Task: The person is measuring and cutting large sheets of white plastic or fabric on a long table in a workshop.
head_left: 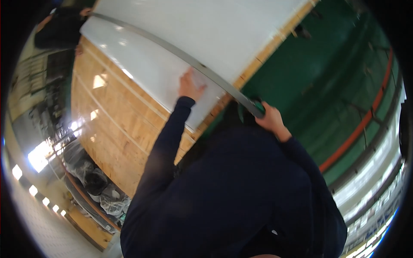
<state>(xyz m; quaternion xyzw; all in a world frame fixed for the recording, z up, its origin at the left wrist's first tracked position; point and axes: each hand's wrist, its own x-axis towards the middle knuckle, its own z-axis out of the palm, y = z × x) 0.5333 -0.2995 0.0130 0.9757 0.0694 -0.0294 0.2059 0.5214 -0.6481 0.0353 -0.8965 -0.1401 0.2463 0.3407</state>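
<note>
A long grey flat bar point(161, 42), like a straightedge, lies diagonally across a white sheet point(148, 64) on a wooden table. My right hand point(272, 119) is closed round the bar's near end, which juts past the table's edge. Something small and green shows beside that grip; its kind is unclear. My left hand point(191, 87) rests on the white sheet just beside the bar, fingers apart and slightly blurred, holding nothing. At the far left, another person's hand point(86, 12) is at the bar's other end.
The bare wooden tabletop point(114, 116) extends left of the sheet. A green floor point(309, 86) lies to the right, with an orange rail point(378, 101) beyond it. Clear plastic bags point(112, 204) with dark contents sit at the lower left. The other person point(60, 28) stands at the table's far corner.
</note>
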